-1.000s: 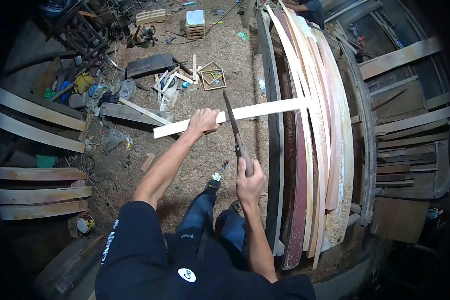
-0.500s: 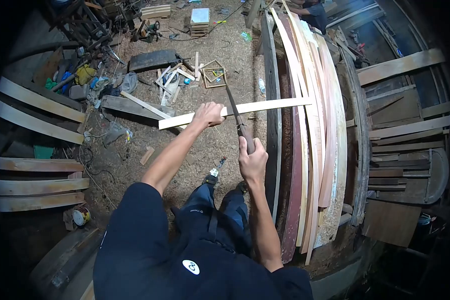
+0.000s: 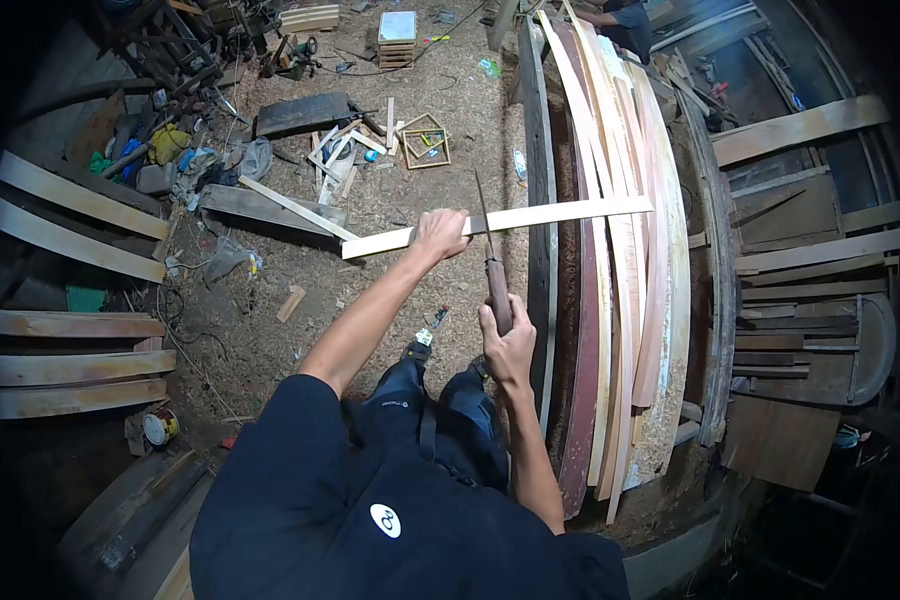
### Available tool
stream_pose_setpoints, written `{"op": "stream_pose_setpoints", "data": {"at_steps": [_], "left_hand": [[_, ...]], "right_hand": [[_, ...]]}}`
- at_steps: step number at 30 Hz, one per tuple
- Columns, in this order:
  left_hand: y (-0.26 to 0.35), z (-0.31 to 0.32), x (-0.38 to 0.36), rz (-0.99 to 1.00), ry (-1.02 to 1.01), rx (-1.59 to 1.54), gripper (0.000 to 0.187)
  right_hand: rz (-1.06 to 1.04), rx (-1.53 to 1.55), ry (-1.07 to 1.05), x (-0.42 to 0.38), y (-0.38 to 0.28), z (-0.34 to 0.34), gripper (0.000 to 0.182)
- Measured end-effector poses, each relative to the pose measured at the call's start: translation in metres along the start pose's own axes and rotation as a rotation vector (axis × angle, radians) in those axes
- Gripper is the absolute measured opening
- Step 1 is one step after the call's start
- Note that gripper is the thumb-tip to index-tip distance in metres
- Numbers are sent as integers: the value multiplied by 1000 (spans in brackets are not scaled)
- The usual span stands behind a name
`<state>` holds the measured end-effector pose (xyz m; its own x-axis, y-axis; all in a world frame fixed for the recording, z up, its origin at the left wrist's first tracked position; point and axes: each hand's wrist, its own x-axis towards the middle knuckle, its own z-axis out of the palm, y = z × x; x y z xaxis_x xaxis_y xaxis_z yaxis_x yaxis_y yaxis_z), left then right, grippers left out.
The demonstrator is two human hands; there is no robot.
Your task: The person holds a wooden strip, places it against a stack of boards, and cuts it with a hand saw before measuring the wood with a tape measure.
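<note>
A long pale wooden strip point(image 3: 560, 212) lies crosswise in front of me, its right end over the stacked strips. My left hand point(image 3: 440, 234) is closed around it left of its middle. In my right hand point(image 3: 510, 343) is the brown handle of a long thin tool point(image 3: 498, 285), which looks like a saw. Its narrow dark blade points away from me and crosses the strip just right of my left hand. Whether the blade touches the strip's edge is too small to tell.
Long curved planks point(image 3: 660, 300) are stacked on the right beside a dark beam point(image 3: 540, 190). Wood scraps and a small square frame point(image 3: 427, 148) lie on the shavings-covered floor. More boards point(image 3: 80, 370) stand at left. Another person point(image 3: 630, 25) is partly visible at the top.
The strip and my left hand have shifted right. My right hand has moved slightly down and the blade points more straight ahead.
</note>
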<state>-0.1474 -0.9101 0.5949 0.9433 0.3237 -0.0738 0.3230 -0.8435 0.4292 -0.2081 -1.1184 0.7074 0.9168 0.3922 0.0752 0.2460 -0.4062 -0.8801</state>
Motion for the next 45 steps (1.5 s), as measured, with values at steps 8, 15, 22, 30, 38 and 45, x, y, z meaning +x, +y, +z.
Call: {"op": "stream_pose_setpoints", "data": {"at_steps": [8,15,22,30,38,45], "left_hand": [[-7,-4,-7,-74,-84,-12,24],[-1,-4,-7,-239,-152,-132,30],[0,-4,-17,-185,-213,-77,29],[4,-6,-21,-111,-194,-55,26],[19,5,-33,-129,-124,-55,28],[29,18,-28,-76,-188,-58,27]], "right_hand": [[32,11,-36,-6,14,5,22],[-16,-66,17,-38,10,0,24],[7,-46,12,-51,13,-11,23],[-45,-43,5,-30,4,-19,25],[3,-1,-27,-1,25,-5,25],[-7,-63,0,-26,29,-16,22]]}}
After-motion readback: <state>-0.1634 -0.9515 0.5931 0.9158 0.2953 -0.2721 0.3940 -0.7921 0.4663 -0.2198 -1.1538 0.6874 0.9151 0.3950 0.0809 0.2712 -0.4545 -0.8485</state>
